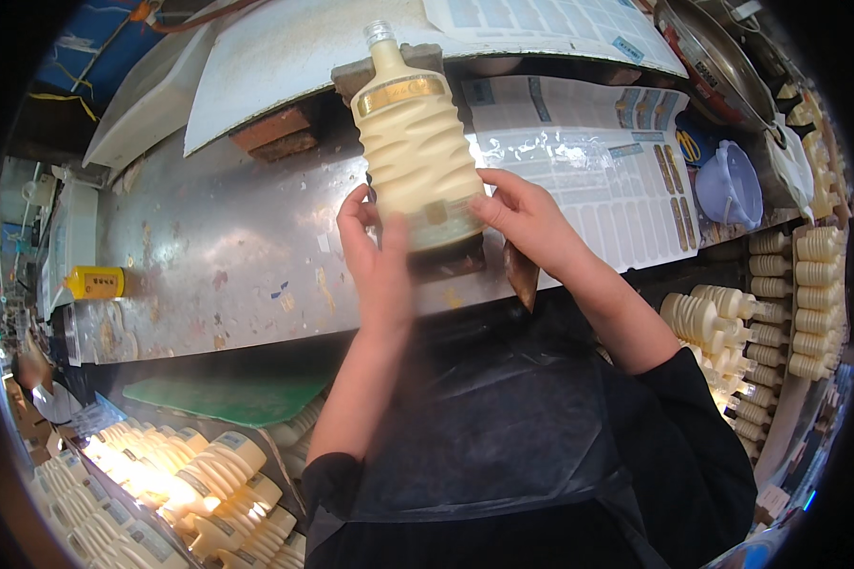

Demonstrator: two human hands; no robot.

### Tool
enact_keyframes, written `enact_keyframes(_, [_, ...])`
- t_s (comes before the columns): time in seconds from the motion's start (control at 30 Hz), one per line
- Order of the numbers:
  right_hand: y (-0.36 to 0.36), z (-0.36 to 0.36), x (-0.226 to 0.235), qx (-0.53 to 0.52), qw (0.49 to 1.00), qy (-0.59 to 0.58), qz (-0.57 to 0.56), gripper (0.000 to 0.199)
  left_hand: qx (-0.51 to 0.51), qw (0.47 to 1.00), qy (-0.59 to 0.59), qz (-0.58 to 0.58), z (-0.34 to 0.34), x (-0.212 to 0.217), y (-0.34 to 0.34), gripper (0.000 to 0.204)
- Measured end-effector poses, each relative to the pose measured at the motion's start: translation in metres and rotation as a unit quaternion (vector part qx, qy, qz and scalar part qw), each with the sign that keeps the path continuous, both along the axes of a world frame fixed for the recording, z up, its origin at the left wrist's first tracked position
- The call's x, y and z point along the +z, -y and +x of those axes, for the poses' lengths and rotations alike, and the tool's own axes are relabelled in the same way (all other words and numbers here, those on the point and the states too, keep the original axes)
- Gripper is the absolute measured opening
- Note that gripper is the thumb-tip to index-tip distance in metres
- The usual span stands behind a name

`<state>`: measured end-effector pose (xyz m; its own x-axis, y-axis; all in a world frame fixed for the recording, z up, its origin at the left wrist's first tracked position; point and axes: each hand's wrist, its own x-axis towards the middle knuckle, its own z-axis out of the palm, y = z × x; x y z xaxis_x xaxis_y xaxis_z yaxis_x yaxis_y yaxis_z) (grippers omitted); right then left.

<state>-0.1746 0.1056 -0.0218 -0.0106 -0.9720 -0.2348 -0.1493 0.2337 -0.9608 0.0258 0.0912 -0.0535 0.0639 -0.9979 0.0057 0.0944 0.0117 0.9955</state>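
Observation:
A cream-coloured bottle (416,142) with wavy ridges, a clear threaded neck and a gold label (400,93) near its shoulder lies on its back, neck pointing away from me. It rests on a dark support (460,268) above the metal worktable. My left hand (378,270), slightly blurred, grips its lower left edge. My right hand (522,220) grips the lower right edge, thumb on the front face. Between the hands, a small brownish label strip (436,211) shows on the bottle's lower band; whether a finger holds it is unclear.
Label sheets (588,194) lie on the metal table (209,228) to the right, beside a lilac bucket (731,185). A yellow bottle (97,283) lies at the far left. Many similar cream bottles are stacked at lower left (223,465) and right (816,303). A raised white board (294,66) spans the back.

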Motion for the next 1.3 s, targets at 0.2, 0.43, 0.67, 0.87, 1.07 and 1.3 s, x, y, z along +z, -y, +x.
enact_keyframes(0.2, [0.000,0.004,0.003,0.002,0.998,-0.063,0.005,0.053,0.024,0.985,0.171,0.022,-0.009,0.004,0.007,0.073])
enact_keyframes(0.43, [0.001,0.002,-0.004,0.001,0.999,-0.050,-0.009,0.050,0.002,0.996,0.090,0.013,-0.005,0.005,0.004,0.066])
enact_keyframes(0.67, [-0.002,-0.005,-0.005,0.019,0.999,0.034,0.013,0.052,-0.031,0.999,-0.036,-0.006,0.001,-0.007,-0.005,0.053])
enact_keyframes(0.87, [-0.004,-0.002,0.001,0.023,1.000,-0.008,0.005,0.054,-0.033,0.998,-0.059,0.009,0.002,-0.007,-0.005,0.054])
enact_keyframes(1.07, [-0.004,-0.003,-0.005,0.024,1.000,-0.017,-0.008,0.055,-0.035,0.997,-0.074,0.013,0.000,-0.003,-0.006,0.055])
enact_keyframes(1.3, [-0.004,-0.004,-0.009,0.028,0.999,-0.014,-0.017,0.056,-0.030,0.998,-0.061,0.004,0.001,-0.007,-0.005,0.053])
